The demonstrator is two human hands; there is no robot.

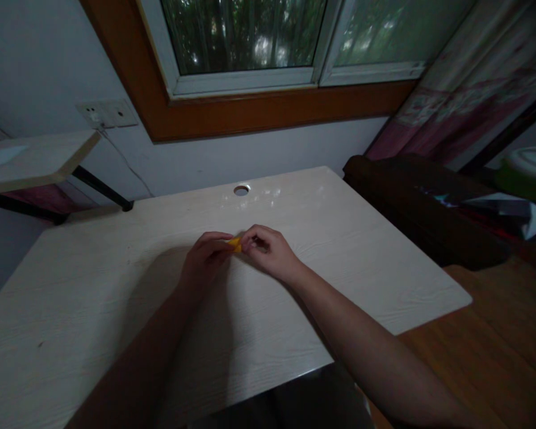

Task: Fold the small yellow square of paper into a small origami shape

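Note:
Between my two hands is a small yellow piece [235, 244], mostly covered by fingers, so its kind cannot be made out. My left hand [206, 255] is closed on its left side, thumb and fingers pinched together. On its right side, the fingertips of my right hand [268, 247] pinch the piece, the fingers curled in a loop. Both hands are over the middle of the pale wood-grain desk [170, 369], casting shadows to the left.
A round cable hole [241, 190] lies near the desk's back edge. At the left stands a raised shelf [40, 158] on black legs. A wall socket [107, 113] has a white cord hanging from it. Beyond the right edge is a dark brown sofa [411, 202].

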